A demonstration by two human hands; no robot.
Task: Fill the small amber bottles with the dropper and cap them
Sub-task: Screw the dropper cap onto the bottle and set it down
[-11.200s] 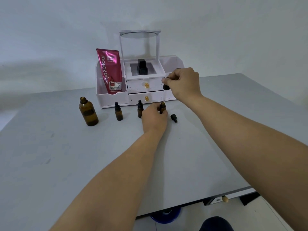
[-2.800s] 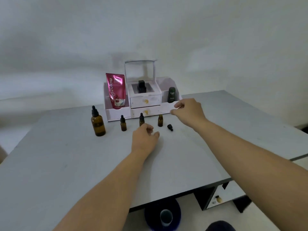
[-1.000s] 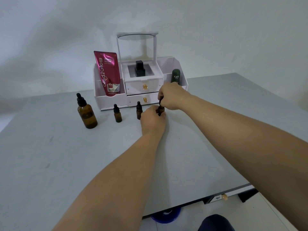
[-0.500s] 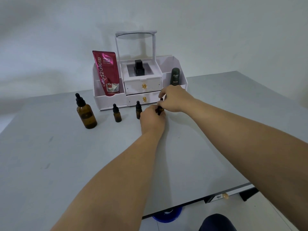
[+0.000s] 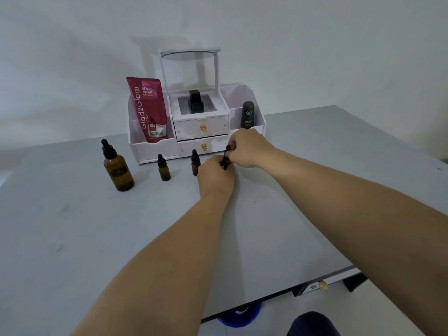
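Three small amber bottles stand in a row before the organiser. The left small bottle (image 5: 164, 169) and the middle small bottle (image 5: 195, 163) carry black dropper caps. My left hand (image 5: 215, 177) wraps the right small bottle (image 5: 226, 163), which is mostly hidden. My right hand (image 5: 247, 147) pinches its black dropper cap (image 5: 227, 151) on top of that bottle. The big amber dropper bottle (image 5: 117, 167) stands capped at the left.
A white cosmetics organiser (image 5: 197, 128) with two drawers stands at the back of the grey table (image 5: 72, 226). It holds a red tube (image 5: 148, 110), a black perfume bottle (image 5: 195, 101) and a dark green bottle (image 5: 247, 115). The table's front edge runs at lower right.
The dropper went back onto the big bottle. My right hand picked up the loose black cap and brought it onto the right small bottle, which my left hand took hold of.
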